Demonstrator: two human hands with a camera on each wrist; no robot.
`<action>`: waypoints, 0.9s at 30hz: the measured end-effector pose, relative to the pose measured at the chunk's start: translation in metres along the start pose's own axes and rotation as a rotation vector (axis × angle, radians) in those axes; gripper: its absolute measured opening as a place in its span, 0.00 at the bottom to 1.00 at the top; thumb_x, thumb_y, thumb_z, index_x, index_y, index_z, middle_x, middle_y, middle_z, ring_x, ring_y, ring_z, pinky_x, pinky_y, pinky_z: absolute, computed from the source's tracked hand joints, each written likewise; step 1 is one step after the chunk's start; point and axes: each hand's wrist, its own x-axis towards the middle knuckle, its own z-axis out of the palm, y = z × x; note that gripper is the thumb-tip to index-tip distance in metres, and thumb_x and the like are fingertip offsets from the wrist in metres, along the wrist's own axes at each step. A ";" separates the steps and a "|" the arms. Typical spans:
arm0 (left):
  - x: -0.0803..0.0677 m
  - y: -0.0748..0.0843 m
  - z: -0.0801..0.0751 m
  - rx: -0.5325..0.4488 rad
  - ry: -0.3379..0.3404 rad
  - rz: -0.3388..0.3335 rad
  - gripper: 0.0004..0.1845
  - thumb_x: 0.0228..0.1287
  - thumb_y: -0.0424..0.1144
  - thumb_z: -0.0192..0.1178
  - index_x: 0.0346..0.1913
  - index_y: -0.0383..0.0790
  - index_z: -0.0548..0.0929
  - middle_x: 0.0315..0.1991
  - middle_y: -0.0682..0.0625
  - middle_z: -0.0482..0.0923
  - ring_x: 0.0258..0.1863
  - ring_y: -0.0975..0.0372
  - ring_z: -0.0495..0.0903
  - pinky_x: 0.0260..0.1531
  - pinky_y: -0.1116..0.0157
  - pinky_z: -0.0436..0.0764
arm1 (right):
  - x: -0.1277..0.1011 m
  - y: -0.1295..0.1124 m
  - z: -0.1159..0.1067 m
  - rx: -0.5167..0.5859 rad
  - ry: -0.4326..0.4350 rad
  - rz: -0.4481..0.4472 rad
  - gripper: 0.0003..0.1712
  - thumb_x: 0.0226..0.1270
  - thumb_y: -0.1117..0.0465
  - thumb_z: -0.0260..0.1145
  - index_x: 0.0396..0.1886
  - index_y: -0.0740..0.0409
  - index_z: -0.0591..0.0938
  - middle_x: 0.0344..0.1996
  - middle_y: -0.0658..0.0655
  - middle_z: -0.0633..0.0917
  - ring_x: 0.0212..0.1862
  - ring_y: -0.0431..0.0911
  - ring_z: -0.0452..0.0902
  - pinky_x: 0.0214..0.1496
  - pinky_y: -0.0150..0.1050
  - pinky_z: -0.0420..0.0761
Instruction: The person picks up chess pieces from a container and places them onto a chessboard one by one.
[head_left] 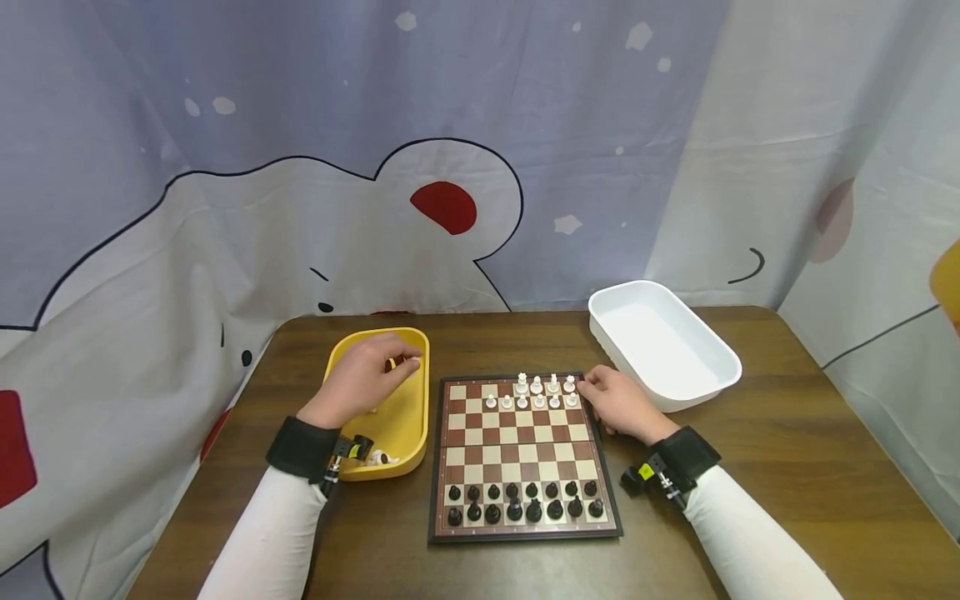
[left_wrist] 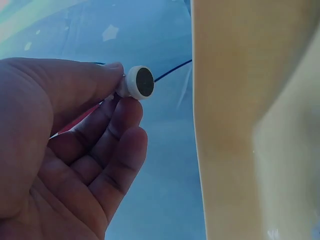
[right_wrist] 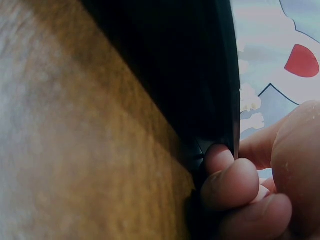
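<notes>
Over the yellow tray (head_left: 403, 425), my left hand (head_left: 365, 377) pinches a small white chess piece (left_wrist: 134, 82) between thumb and fingers. Its round dark base faces outward in the left wrist view. To the right of the tray lies a brown-and-cream chessboard (head_left: 517, 434) with a dark frame. Several white pieces (head_left: 539, 402) stand in two partly filled rows at its far side, and black pieces (head_left: 513, 510) fill two rows at the near side. My right hand (head_left: 624, 400) grips the board's right edge near the far corner, fingers curled against the dark side (right_wrist: 200, 75).
A few white pieces (head_left: 384, 457) lie at the near end of the yellow tray. A white tray (head_left: 660, 342) stands behind my right hand, close to it. A patterned curtain (head_left: 585, 167) hangs behind the wooden table (head_left: 787, 433).
</notes>
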 end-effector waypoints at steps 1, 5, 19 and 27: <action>0.001 0.001 0.001 0.000 0.002 0.004 0.12 0.79 0.37 0.70 0.59 0.37 0.92 0.45 0.49 0.89 0.42 0.57 0.82 0.43 0.55 0.84 | 0.000 0.000 0.000 0.000 0.000 0.000 0.17 0.89 0.54 0.56 0.54 0.65 0.79 0.21 0.56 0.81 0.14 0.46 0.74 0.17 0.41 0.74; 0.003 0.007 0.003 -0.008 -0.001 0.012 0.13 0.80 0.37 0.69 0.60 0.37 0.92 0.48 0.47 0.90 0.42 0.57 0.83 0.44 0.55 0.85 | -0.001 0.000 -0.001 -0.001 -0.001 -0.002 0.17 0.89 0.54 0.56 0.54 0.65 0.79 0.21 0.56 0.81 0.14 0.46 0.74 0.17 0.41 0.74; 0.021 0.021 0.015 -0.063 -0.051 0.051 0.11 0.78 0.33 0.67 0.57 0.37 0.93 0.45 0.50 0.87 0.40 0.60 0.80 0.44 0.58 0.84 | 0.000 0.001 0.000 0.008 -0.005 0.010 0.16 0.89 0.54 0.56 0.53 0.64 0.79 0.20 0.56 0.81 0.13 0.46 0.74 0.16 0.40 0.73; 0.033 0.028 0.027 -0.041 -0.078 0.069 0.11 0.76 0.33 0.67 0.56 0.37 0.93 0.46 0.48 0.89 0.40 0.58 0.81 0.46 0.58 0.86 | 0.000 0.000 0.000 -0.001 -0.003 0.003 0.16 0.89 0.54 0.56 0.53 0.64 0.79 0.20 0.56 0.81 0.13 0.45 0.74 0.17 0.40 0.73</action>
